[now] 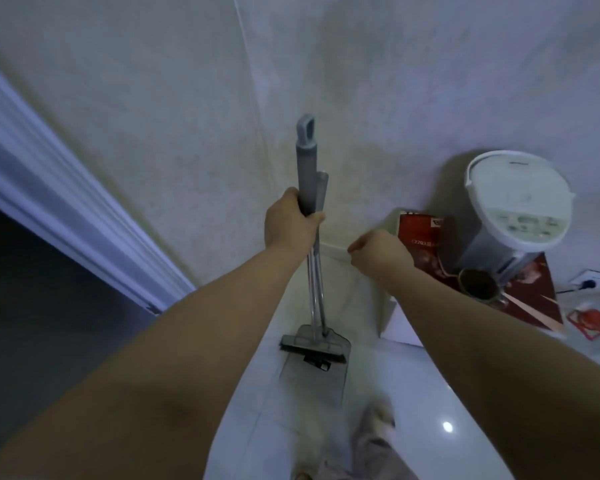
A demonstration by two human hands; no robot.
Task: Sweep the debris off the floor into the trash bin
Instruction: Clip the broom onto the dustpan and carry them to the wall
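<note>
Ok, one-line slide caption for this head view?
Left hand grips broom and dustpan handles together; right hand curled, empty, near a white appliance.

Both forearms (187, 341) bare — pale grey-lilac trousers (369, 445), light slipper (383, 415) — blurred.

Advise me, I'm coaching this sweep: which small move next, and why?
Probably bring the empty right hand to the shorter grey handle: the left hand grips both grey handles together, and the broom head lies across the grey plastic dustpan.

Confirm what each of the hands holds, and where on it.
Left hand grips the broom handle and dustpan handle together, on their upper grey part. Right hand curled, holding nothing visible.
</note>
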